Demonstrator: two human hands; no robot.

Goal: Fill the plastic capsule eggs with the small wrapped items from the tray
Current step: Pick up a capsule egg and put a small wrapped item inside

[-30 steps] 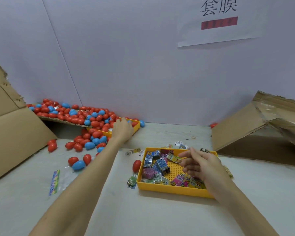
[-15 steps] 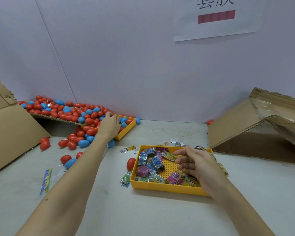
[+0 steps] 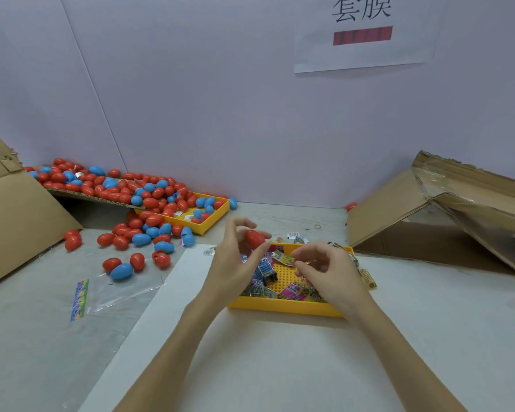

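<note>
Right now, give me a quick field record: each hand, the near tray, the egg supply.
left hand: holds a red egg above the near tray
right hand: fingers curled over the tray; whether it holds a packet is unclear
near tray: yellow, holds wrapped packets
egg pile: red and blue, spilling from the far yellow tray onto the table
egg in hand: looks closed
</note>
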